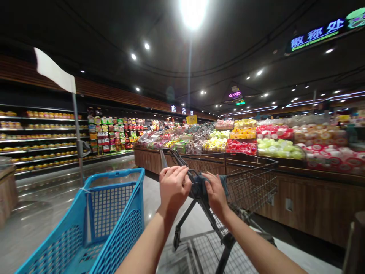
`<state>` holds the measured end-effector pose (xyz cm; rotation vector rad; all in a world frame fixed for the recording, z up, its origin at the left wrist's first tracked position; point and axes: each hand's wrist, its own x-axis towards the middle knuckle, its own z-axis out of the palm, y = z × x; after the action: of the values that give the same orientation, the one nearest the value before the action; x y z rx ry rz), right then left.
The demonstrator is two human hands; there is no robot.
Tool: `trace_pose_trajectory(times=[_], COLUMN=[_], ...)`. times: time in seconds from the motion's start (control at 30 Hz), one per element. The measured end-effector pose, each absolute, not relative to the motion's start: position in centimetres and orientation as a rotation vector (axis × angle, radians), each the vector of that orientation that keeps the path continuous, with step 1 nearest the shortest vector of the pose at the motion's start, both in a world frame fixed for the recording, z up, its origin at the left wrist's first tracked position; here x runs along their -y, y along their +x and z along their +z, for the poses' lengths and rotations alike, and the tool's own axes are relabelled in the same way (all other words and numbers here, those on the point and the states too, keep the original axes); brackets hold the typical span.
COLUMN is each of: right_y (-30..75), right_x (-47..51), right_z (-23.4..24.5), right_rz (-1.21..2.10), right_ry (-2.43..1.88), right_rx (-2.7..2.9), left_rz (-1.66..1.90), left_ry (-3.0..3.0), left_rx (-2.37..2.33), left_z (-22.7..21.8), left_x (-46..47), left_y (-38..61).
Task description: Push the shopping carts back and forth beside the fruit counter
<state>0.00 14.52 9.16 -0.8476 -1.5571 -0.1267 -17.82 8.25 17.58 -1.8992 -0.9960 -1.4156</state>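
A dark wire shopping cart [249, 182] stands in front of me, turned at an angle. My left hand [174, 186] is closed around the near end of its frame by the handle, its fingers curled over the bar. Beside it, my right hand [216, 193] presses a blue-grey cloth [224, 185] against the handle area, fingers bent around it. Much of the cloth and handle is covered by my fingers. To the left of my hands, a blue plastic basket cart [114, 174] with latticed sides appears close by.
A wood-panelled display counter [313, 196] heaped with colourful packaged goods [242, 146] runs behind the cart. At left are shelves of jars [45, 136] and a white flag [55, 71] on a pole [76, 131]. The floor [54, 205] is shiny.
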Motion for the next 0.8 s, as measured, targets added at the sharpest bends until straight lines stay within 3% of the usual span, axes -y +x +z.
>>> trace_pose_trajectory(times=[0.2,0.33,0.47,0.67,0.8], right_y=[-5.2,-5.6,-4.3,-1.7,-2.5], right_x=[-12.1,-11.6,-12.3,-13.7,-13.8], right_z=[11.3,12.0,9.3,2.7,2.9], right_rz=[-0.067,-0.237,-0.562,-0.746,-0.804], right_ry=[-0.702,-0.681,-0.761,-0.789,-0.82], right_rx=[1.271,1.347,1.509,1.634,1.674], left_rz=[-1.365,-1.342,-1.11,-0.811,-0.816], left_ry=[-1.933,-1.932,-2.006,-2.022,-2.063], left_rx=[0.948,0.925,0.852,1.0,1.016], left_z=[17.4,17.7,19.0,20.0,20.0], left_x=[-6.9,-6.4,-7.1,-8.9,-9.1], left_y=[-17.6,-17.7,-18.9,-20.8,-21.0])
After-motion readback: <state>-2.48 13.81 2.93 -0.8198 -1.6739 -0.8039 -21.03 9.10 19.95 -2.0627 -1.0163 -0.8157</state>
